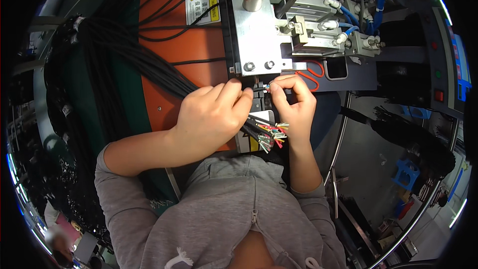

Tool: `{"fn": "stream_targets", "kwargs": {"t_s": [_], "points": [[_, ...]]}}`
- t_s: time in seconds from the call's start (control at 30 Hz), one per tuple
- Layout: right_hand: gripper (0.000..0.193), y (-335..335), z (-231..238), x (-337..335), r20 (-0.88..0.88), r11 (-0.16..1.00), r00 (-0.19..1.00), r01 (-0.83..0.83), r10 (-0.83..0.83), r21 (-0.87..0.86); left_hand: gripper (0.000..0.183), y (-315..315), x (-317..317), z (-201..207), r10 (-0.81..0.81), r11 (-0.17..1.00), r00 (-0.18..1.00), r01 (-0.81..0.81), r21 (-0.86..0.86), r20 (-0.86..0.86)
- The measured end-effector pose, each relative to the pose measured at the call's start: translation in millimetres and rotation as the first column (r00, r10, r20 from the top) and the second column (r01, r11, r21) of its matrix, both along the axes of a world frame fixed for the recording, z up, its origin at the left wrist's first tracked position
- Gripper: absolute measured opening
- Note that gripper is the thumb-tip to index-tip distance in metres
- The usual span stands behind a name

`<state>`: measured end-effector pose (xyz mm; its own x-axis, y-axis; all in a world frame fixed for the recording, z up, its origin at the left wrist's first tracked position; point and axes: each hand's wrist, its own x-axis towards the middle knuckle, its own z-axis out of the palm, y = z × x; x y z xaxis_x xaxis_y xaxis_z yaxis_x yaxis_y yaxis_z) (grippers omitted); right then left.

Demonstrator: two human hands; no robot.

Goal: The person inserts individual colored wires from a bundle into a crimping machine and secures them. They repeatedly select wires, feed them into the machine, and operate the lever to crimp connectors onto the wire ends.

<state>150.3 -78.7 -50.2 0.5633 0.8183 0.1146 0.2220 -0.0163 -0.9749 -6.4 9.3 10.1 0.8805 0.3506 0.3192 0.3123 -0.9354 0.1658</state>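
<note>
At the far left a dark mass of cables (64,154) runs into the rim, its strands hard to tell apart; low in that corner, a person (62,239) is small and blurred. From the upper left, a black bundle (144,65) slants down across the orange panel (199,77) and passes out of sight at the left hand (215,109). That hand is back-up, fingers curled in, thumb and forefinger drawn together on a black cable (258,89). Its other fingertips are hidden, so I cannot tell what else they hold.

The cable lies between the two hands, its short visible length just right of the left fingertips, in front of the metal plate (256,30) and above a dark block (258,103). Below it, just beside the left hand, bare wire ends (271,134) in red, yellow, white and green fan out; where their cables lead is covered by the hand.

The right hand (298,102) pinches the cable's thin wires (267,88) between thumb and forefinger; the pads cover most of them, and their number cannot be told. Its lower fingers are folded and partly hidden. Behind it sit red-handled scissors (318,73), the blades partly out of sight.
</note>
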Motion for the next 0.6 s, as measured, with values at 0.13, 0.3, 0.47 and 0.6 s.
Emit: {"fn": "stream_targets", "kwargs": {"t_s": [0.13,0.3,0.47,0.6], "points": [[0.014,-5.3,0.9,5.4,-0.135,0.986,0.991,0.019,0.004,0.166,0.017,-5.0,-2.2,-1.6,0.041,0.995,0.998,-0.036,0.090,-0.044],[0.021,-15.1,7.8,25.0,0.086,0.817,0.892,-0.443,0.444,0.368,0.021,5.3,-6.2,-1.8,-0.047,0.996,0.999,0.046,-0.076,-0.018],[0.017,-14.2,12.8,16.3,-0.132,0.901,0.947,-0.229,0.294,0.369,0.022,12.1,7.6,8.1,-0.177,0.983,0.885,0.180,0.034,0.430],[0.019,-5.6,34.8,3.7,0.049,0.883,0.960,-0.275,0.277,0.381,0.018,9.7,1.3,-1.7,-0.173,0.956,0.922,0.243,-0.167,0.347]]}}
